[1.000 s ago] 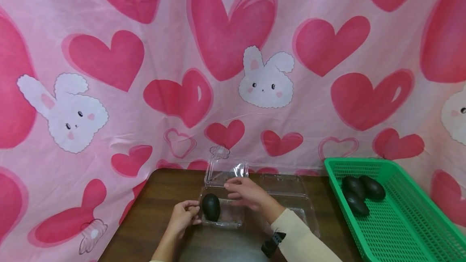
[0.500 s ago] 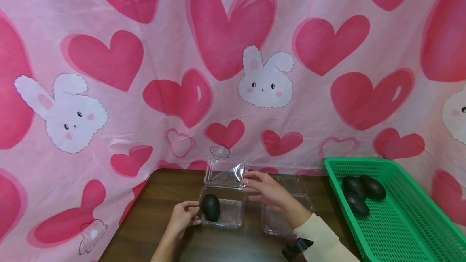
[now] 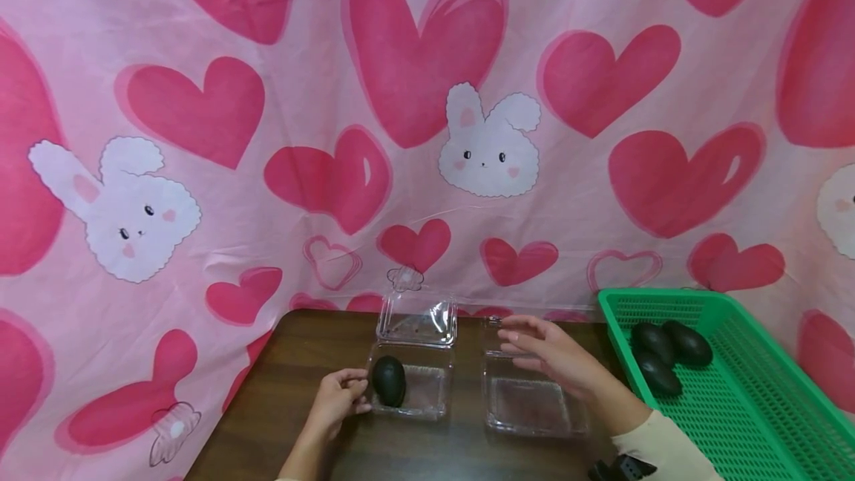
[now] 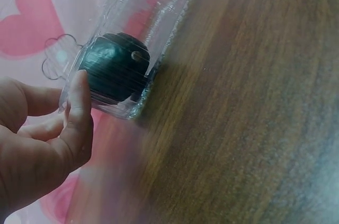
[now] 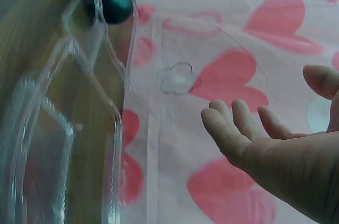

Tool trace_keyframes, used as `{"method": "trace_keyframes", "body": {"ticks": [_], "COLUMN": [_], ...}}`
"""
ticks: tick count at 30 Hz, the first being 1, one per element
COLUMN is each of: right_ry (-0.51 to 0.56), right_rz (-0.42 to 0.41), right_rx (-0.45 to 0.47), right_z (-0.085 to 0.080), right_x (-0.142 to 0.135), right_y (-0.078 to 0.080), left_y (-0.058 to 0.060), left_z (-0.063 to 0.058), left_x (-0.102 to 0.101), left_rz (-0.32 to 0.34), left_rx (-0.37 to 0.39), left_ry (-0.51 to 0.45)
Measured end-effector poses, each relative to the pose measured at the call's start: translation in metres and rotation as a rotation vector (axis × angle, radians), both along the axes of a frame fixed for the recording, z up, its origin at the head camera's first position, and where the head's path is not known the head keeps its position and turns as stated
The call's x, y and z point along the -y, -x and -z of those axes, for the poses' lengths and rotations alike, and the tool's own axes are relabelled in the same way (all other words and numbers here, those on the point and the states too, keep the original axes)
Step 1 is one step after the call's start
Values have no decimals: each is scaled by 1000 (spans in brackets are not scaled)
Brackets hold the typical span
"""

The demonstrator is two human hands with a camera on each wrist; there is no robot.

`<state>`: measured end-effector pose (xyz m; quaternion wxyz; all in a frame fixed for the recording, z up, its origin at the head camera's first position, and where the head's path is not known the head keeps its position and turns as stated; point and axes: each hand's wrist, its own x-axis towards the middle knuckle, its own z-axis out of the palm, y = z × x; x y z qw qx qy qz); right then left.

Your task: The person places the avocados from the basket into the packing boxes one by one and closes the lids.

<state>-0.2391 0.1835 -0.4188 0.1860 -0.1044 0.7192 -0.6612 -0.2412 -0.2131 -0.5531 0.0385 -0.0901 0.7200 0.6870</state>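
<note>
One dark avocado (image 3: 389, 381) lies in the left side of a clear plastic clamshell box (image 3: 427, 413), whose lid (image 3: 417, 319) stands raised at the back. My left hand (image 3: 339, 399) pinches the box's left rim between thumb and fingers, close beside the avocado; the left wrist view shows the fingertips (image 4: 79, 89) on the clear wall. My right hand (image 3: 557, 355) holds nothing, its fingers spread and loosely bent. It is in the air over the right part of a second clear clamshell box (image 3: 534, 433), which has no avocado in it.
At the right stands a green plastic basket (image 3: 755, 421) with several dark avocados (image 3: 688, 344) at its far left end. The brown wooden table (image 3: 294, 340) meets a pink heart-print cloth (image 3: 414, 191) hanging behind it.
My right hand has moved to the right, from above the left box to above the second box, toward the basket. My left hand keeps its place on the left box's rim.
</note>
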Motion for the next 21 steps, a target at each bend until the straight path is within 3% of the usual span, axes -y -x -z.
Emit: {"method": "trace_keyframes", "body": {"ticks": [13,21], "right_ry": [-133,-137], "right_rz": [20,59], "right_rx": [-112,-151], "right_z": [-23,-25], "right_x": [-69,-111], "right_y": [-7,-3], "left_y": [1,1], "left_z": [-1,-3], "left_x": [4,6], "left_rz": [58,66], "left_rx": [9,12], "left_ry": [-21,-23]}}
